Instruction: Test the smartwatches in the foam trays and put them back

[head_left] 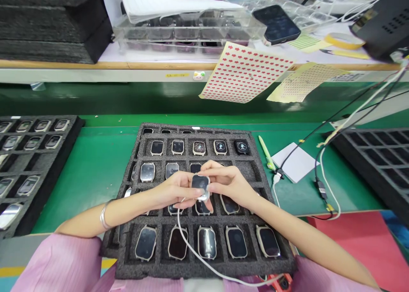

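Observation:
Both my hands meet over the middle of a black foam tray (159, 266) whose pockets hold several smartwatch bodies. Between them sits one watch body (200, 182), dark screen up, seated on a small white charging puck (204, 195). My left hand (174, 190) pinches the watch and puck from the left. My right hand (228, 182) grips them from the right and above. A white cable (185, 241) runs from the puck down across the tray toward me. Several watches (220, 147) in the tray's far row show lit screens.
A second foam tray (68, 134) of watches lies at left, an empty black tray (380, 156) at right. A green pen (266, 152), white paper (295, 162) and cables with connectors (321, 189) lie right of the middle tray. Sticker sheets (243, 73) hang from the far shelf.

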Available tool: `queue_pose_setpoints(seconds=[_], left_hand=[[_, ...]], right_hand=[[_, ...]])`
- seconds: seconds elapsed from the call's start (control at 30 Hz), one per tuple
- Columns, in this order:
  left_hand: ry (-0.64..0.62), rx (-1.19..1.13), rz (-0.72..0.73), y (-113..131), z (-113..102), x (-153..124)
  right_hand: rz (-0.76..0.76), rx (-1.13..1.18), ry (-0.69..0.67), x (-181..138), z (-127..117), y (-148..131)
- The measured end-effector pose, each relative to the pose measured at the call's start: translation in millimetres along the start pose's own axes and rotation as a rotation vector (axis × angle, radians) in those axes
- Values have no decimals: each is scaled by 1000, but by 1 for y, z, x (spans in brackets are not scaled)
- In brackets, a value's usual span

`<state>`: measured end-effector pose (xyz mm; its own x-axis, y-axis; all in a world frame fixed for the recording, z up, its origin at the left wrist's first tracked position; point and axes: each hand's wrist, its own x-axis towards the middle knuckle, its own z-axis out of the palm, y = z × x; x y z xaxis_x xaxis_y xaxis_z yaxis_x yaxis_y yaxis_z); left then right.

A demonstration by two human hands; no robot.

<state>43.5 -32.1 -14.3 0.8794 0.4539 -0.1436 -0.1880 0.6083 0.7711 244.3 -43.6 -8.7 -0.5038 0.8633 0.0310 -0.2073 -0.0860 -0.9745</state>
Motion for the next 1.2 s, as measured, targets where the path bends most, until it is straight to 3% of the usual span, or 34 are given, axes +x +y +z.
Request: queue_pose_setpoints(seconds=[0.23, 0.47, 0.73, 1.0, 1.2], left_hand=[[13, -141, -120, 2, -2, 1], [82, -208, -75, 1, -6, 6], [154, 175, 76, -5, 1, 5], [280, 417, 149, -15, 3, 2], [306, 508, 157, -12, 6, 2]], right_hand=[[63, 39, 40, 3, 1, 0], [23, -91, 116, -1, 2, -3], [-116, -166, 58, -6, -1, -3], [-239, -506, 46, -9, -3, -2], [-177, -673, 19, -10, 2, -2]])
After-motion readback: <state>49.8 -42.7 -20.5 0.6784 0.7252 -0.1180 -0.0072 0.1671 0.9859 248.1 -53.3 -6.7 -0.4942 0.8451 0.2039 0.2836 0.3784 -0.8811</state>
